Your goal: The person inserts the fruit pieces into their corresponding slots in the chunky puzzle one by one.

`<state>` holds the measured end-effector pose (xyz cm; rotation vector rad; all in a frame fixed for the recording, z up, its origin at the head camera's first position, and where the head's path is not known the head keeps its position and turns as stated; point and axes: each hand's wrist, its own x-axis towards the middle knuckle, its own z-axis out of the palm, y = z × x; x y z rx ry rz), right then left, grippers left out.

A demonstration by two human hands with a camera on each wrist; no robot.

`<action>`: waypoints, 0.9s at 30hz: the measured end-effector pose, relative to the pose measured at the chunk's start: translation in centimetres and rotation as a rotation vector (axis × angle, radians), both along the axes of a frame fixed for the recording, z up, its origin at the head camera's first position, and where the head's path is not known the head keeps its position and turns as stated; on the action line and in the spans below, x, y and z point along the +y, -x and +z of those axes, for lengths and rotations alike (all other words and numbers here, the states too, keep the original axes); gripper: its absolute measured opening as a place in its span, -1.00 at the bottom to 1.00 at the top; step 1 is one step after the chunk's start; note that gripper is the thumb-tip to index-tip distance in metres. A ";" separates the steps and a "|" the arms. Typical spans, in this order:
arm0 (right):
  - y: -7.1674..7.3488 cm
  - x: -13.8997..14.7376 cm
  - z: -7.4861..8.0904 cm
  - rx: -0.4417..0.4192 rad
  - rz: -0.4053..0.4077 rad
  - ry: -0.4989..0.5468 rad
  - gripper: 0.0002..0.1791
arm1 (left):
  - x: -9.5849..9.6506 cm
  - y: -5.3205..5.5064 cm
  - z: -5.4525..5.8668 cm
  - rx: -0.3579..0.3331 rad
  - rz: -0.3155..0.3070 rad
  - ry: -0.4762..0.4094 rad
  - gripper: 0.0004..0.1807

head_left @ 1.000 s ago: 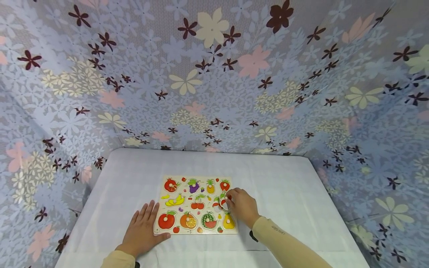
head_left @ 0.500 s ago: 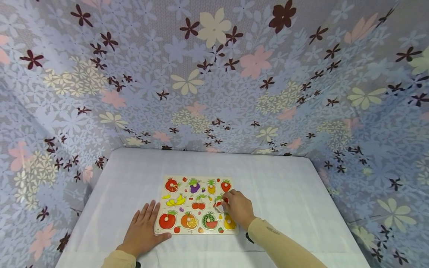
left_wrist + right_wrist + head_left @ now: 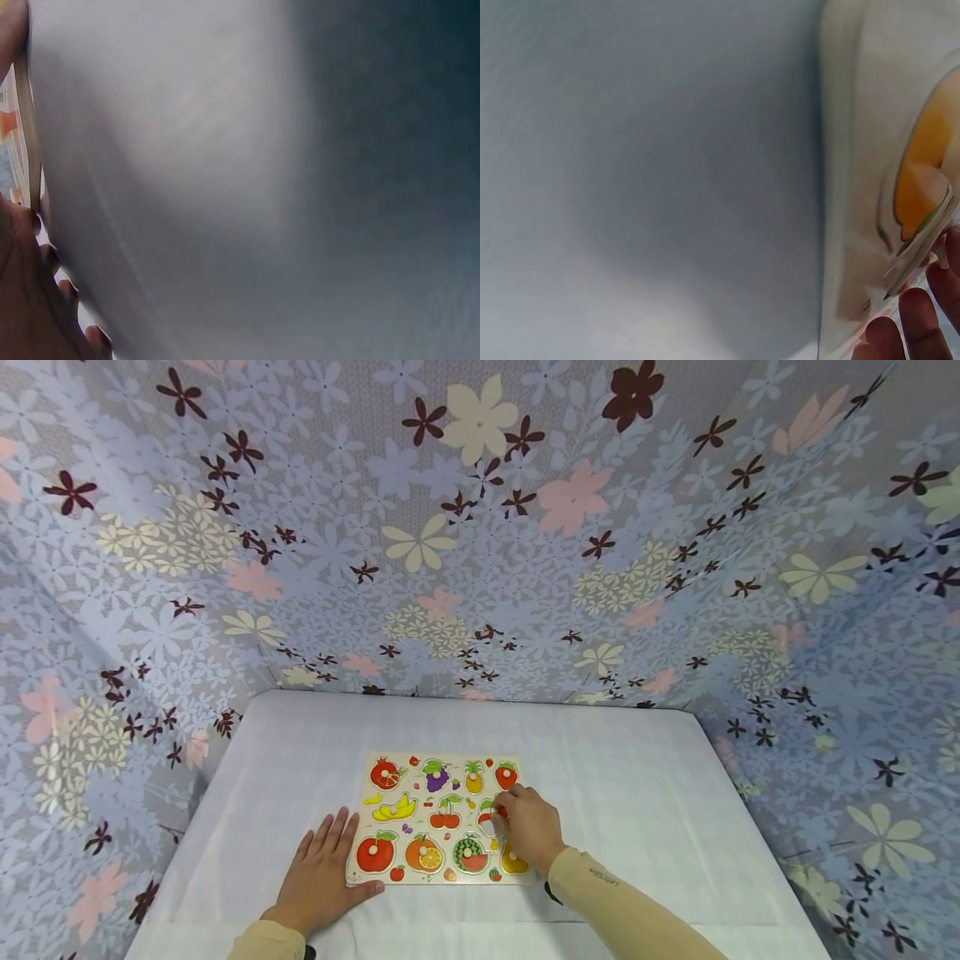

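A wooden fruit puzzle board lies flat on the table. My left hand rests beside its left side, fingers straight, the thumb reaching along the near left corner; the left wrist view catches part of the hand at the board's edge. With curled fingers my right hand pinches a red-and-white fruit puzzle piece with a green leaf, over the right end of the middle row. In the right wrist view this piece looks tilted above the board, beyond the yellow pear piece. The fingers hide much of it.
Knobbed pieces sit in the board, among them bananas, cherries, a watermelon and a strawberry. A pale cloth covers the table. Flowered fabric hangs behind and at both sides.
My right hand has shifted left and slightly inward with the red-and-white piece, bringing it over its spot in the middle row. The left hand has stayed in place.
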<state>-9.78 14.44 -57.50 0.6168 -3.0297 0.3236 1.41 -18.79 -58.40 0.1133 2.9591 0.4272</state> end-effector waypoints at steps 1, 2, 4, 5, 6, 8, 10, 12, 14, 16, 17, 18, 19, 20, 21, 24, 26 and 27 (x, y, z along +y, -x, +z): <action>0.0 -0.1 0.0 0.005 0.000 -0.004 -0.84 | 0.0 0.0 0.0 0.002 0.001 0.001 0.30; 0.0 -0.1 0.0 0.008 -0.001 -0.009 -0.84 | 0.0 0.0 -0.1 0.002 0.002 0.002 0.30; 0.0 -0.2 0.1 0.014 -0.004 -0.018 -0.83 | 0.0 0.0 -0.1 0.001 0.004 0.006 0.30; 0.0 -0.2 0.1 0.015 -0.005 -0.021 -0.83 | 0.0 0.1 -0.1 0.000 0.004 0.008 0.31; 0.0 -0.3 0.1 0.018 -0.007 -0.023 -0.83 | 0.0 0.1 -0.2 0.000 0.004 0.009 0.31; 0.0 -0.3 0.2 0.020 -0.012 -0.027 -0.83 | 0.0 0.1 -0.2 -0.001 0.004 0.012 0.31; 0.0 -0.3 0.2 0.021 -0.015 -0.029 -0.83 | 0.0 0.0 -0.2 -0.004 0.004 0.014 0.32; 0.1 -0.3 0.2 0.019 -0.019 -0.028 -0.83 | 0.0 0.0 -0.2 -0.006 0.006 0.013 0.32; 0.1 -0.3 0.1 0.015 -0.023 -0.023 -0.82 | 0.0 0.0 -0.2 -0.009 0.008 0.015 0.32; 0.1 -0.3 0.1 0.012 -0.028 -0.019 -0.82 | 0.1 0.1 -0.2 -0.008 0.008 0.016 0.33; 0.1 -0.3 0.0 0.012 -0.031 -0.015 -0.82 | 0.1 0.1 -0.2 -0.008 0.008 0.017 0.33; 0.1 -0.3 0.0 0.013 -0.032 -0.012 -0.82 | 0.0 0.1 -0.2 -0.009 0.007 0.019 0.33; 0.1 -0.3 0.0 0.013 -0.032 -0.011 -0.82 | 0.0 0.1 -0.3 -0.009 0.007 0.019 0.33; 0.1 -0.3 0.0 0.014 -0.033 -0.008 -0.82 | 0.0 0.1 -0.3 -0.009 0.007 0.019 0.33; 0.2 -0.2 -0.1 0.012 -0.033 -0.007 -0.82 | 0.0 0.1 -0.3 -0.009 0.007 0.018 0.33; 0.2 -0.2 -0.1 0.002 -0.031 0.000 -0.82 | 0.0 0.1 -0.4 -0.010 0.009 0.018 0.33; 0.2 -0.2 0.0 -0.007 -0.030 0.004 -0.81 | 0.0 0.1 -0.4 -0.007 0.009 0.020 0.33; 0.2 -0.2 0.0 -0.012 -0.029 0.006 -0.81 | 0.0 0.1 -0.4 -0.007 0.008 0.023 0.33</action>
